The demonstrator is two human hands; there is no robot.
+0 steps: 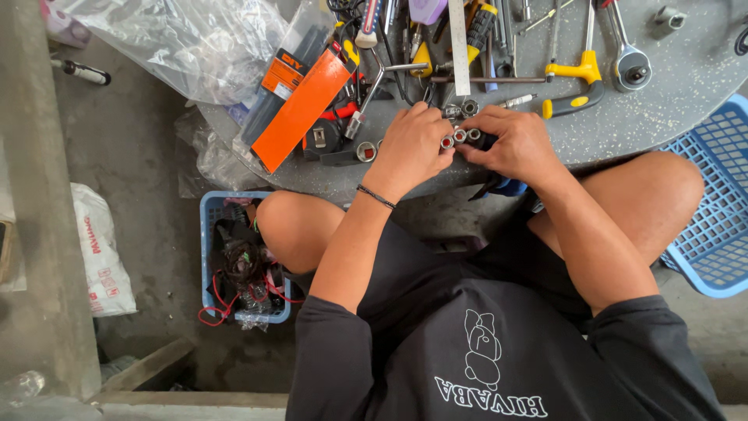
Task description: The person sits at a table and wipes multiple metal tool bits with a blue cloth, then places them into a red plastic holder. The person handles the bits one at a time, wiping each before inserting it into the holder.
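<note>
Steel sockets [460,137] sit in a row on a dark holder at table [686,86] edge, pinched btw both hands. Left hand [411,148] & right hand [510,144] closed on it. Keep rail level, thumbs steady; loose sockets [461,108] lie just beyond.

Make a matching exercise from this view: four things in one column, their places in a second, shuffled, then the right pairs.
Things:
1. row of sockets
2. orange pack
3. basket of cables
4. yellow-handled tool

Places:
A. on the floor beside the left knee
B. between left hand and right hand
C. on the table, right of the hands
D. on the table, left of the hands

Pairs: 1-B, 2-D, 3-A, 4-C
</note>
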